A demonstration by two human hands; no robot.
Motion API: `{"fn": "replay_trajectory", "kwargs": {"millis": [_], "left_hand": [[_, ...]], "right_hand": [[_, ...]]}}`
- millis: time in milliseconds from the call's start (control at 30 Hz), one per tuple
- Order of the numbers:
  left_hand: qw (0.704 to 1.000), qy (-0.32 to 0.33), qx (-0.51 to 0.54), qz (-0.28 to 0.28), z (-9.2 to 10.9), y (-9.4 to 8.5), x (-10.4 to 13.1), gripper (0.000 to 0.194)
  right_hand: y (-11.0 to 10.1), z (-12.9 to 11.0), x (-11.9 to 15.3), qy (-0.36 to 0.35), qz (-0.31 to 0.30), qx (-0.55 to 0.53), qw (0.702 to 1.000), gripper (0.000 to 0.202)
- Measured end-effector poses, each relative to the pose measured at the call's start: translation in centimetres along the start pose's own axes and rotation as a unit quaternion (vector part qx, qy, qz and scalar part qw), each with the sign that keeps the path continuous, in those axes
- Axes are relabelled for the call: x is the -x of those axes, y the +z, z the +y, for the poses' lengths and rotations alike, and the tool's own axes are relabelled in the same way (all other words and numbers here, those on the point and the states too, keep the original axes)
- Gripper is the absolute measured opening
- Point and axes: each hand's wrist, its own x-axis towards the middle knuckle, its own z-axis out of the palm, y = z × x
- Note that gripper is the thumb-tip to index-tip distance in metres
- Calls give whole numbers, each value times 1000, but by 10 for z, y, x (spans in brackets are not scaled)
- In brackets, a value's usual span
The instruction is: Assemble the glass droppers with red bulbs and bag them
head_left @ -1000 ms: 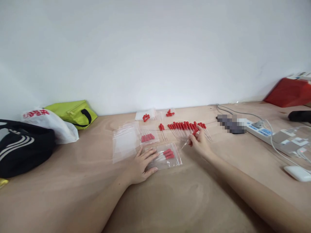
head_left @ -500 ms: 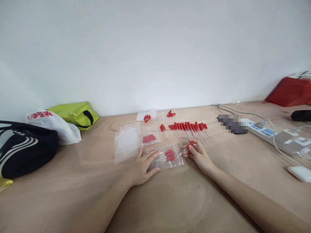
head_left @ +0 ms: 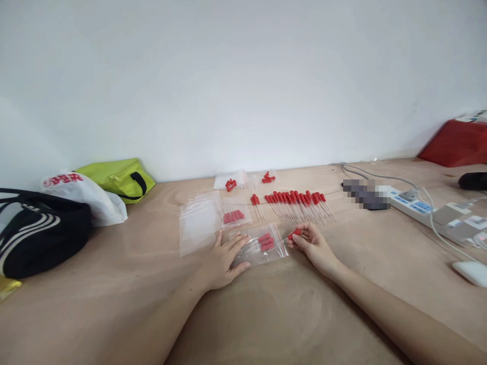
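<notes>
Beneath the spread left hand (head_left: 221, 262), one end of the clear bag (head_left: 274, 255) is hidden. The right hand (head_left: 314, 249) pinches a red-bulbed dropper (head_left: 293, 234) between thumb and fingertips at the bag's other end, its thin tip hard to make out.

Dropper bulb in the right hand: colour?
Red. The dropper bulb in the right hand shows best in the head view.

I am facing a plain, pale grey-white wall (head_left: 243, 91) that is filling the upper part of my view. A brown, wood-toned desk (head_left: 281, 314) is spreading out before me, its faintly mottled top stretching past both sides and its far edge running along the wall. Soft light is falling there, looking brightest low in the middle.
</notes>
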Motion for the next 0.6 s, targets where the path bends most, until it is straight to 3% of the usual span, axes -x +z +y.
{"fn": "replay_trajectory", "kwargs": {"millis": [133, 300, 433, 600], "left_hand": [[1000, 0, 7, 1, 0, 0, 0, 53], [1000, 6, 13, 14, -1, 2, 0, 53], [1000, 5, 14, 14, -1, 1, 0, 53], [1000, 1, 20, 6, 1, -1, -1, 53]], "right_hand": [[-3, 6, -1, -13, -43, 101, 994, 32], [-7, 10, -3, -78, -135, 277, 948, 20], [-4, 4, -5, -134, -208, 300, 921, 16], [5, 5, -3, -132, -140, 378, 906, 15]]}}
